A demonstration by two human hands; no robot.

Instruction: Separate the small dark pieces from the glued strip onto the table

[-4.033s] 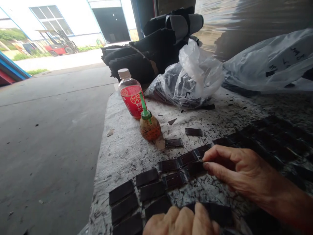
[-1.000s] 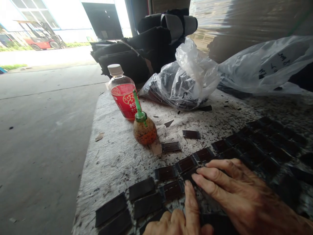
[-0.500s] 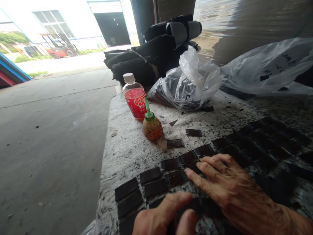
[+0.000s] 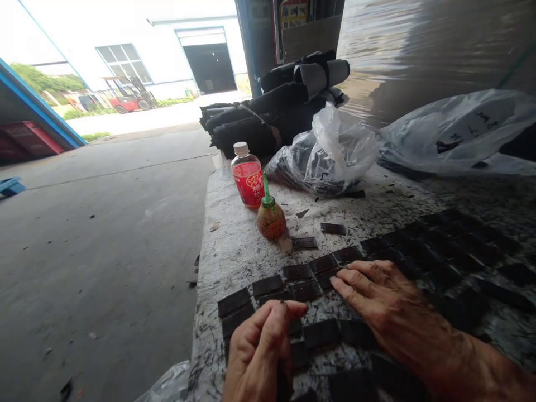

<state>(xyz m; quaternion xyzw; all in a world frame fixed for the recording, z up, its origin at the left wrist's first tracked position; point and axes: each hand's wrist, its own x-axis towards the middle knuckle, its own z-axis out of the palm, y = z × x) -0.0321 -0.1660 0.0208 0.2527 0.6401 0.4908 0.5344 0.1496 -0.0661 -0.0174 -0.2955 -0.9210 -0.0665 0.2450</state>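
Rows of small black rectangular pieces (image 4: 321, 334) lie on the pale, debris-covered table. My right hand (image 4: 389, 307) rests over them at the right, fingers stretched out and close together, tips touching a piece in the upper rows. Over the left end of the rows is my left hand (image 4: 262, 346), its thumb pressed against the bent fingers; whatever it may hold is hidden. Beyond the rows stands a round squeeze bottle (image 4: 271, 220) with a green spout and orange liquid inside. Near it lie two loose dark pieces, one of them a dark strip (image 4: 333, 228).
Behind the squeeze bottle stands a red-labelled drink bottle (image 4: 248, 178). Clear plastic bags (image 4: 330, 156) and black rolled sheets (image 4: 268, 111) fill the back of the table. The table's left edge drops to a concrete floor (image 4: 125, 234). A red forklift (image 4: 129, 100) is outside.
The view has shifted, so the scene sits further right. My left hand has risen and its thumb and fingers have closed together. My right hand stays on the pieces, its fingertips slightly shifted.
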